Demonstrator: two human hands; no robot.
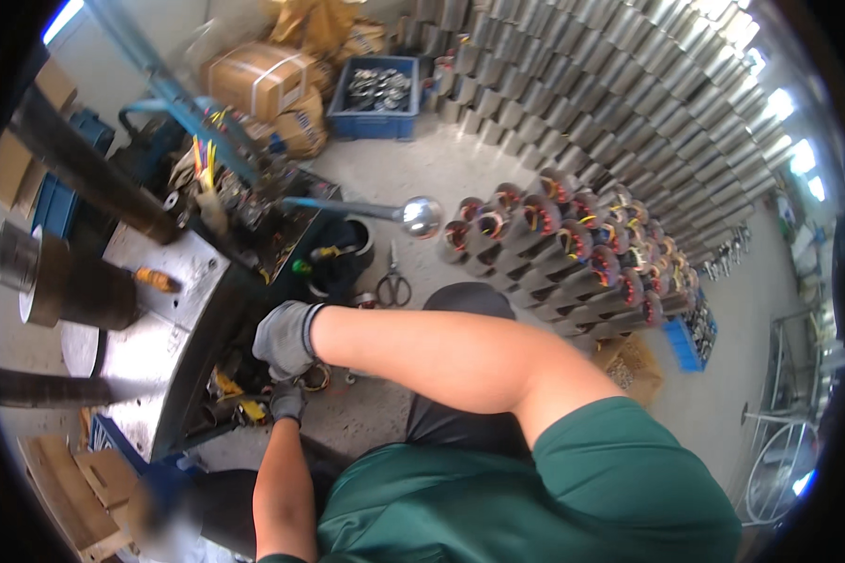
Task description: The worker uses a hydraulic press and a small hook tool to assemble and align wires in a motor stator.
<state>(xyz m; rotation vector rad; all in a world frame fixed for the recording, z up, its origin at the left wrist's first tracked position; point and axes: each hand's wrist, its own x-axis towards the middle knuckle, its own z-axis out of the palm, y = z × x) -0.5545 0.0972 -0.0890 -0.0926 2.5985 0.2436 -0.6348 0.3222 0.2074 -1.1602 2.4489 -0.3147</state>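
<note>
My right hand [286, 340], in a grey knit glove, reaches across to the front edge of the metal workbench. Its fingers are turned down and away, so what they hold, if anything, is hidden. Just below it is my left hand [288, 403], also gloved, low beside the bench's open side. Its fingertips cannot be made out. Next to the left hand lies a yellow and black tool [252, 411] among cluttered small parts. A ring of wire [317, 377] shows beside both hands. Scissors [394, 281] with dark handles lie on the floor past my right hand.
A press lever with a shiny ball end [421, 217] juts out over the floor. Wound motor stators [573, 239] stand grouped at right, before stacked metal cylinders [573, 84]. A blue crate [376, 122] holds metal parts. An orange-handled tool [158, 280] lies on the bench top [150, 375].
</note>
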